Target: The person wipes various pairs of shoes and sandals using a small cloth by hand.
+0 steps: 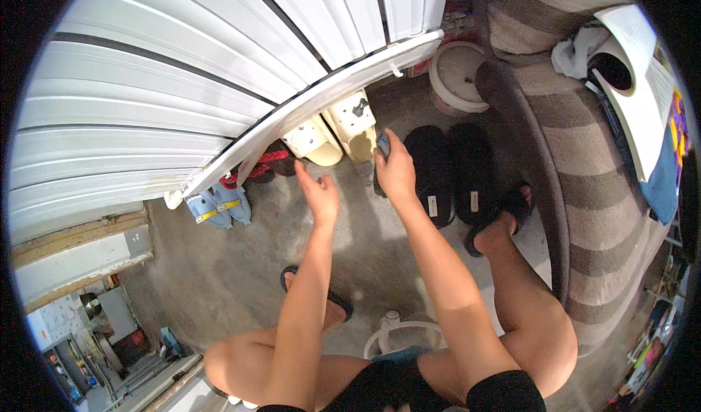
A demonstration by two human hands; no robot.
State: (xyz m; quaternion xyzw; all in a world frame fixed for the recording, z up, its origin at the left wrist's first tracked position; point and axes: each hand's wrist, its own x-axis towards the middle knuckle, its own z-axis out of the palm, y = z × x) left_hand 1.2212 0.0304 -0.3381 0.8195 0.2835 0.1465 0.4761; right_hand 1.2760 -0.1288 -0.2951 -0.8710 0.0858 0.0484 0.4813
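Note:
My left hand (319, 196) is held over the concrete floor with its fingers apart and nothing in it. My right hand (395, 171) is closed on a small grey-blue object (383, 145), mostly hidden by the fingers; I cannot tell what it is. Just beyond my hands, a pair of cream slides (312, 144) with dark charms stands partly under a white ribbed panel (219, 83). Red-and-black footwear (265, 165) sits left of them, partly hidden by the panel's edge. Farther left is a pair of light-blue clogs (219, 207) with yellow straps. Black slippers (432, 176) lie right of my right hand.
A lidded white bucket (459, 78) stands at the back right. Along the right runs a striped sofa (594, 237), with papers (630, 116) and cloth on it. Between my legs shows part of a white round frame (391, 327). Shelves with clutter (104, 324) are at lower left.

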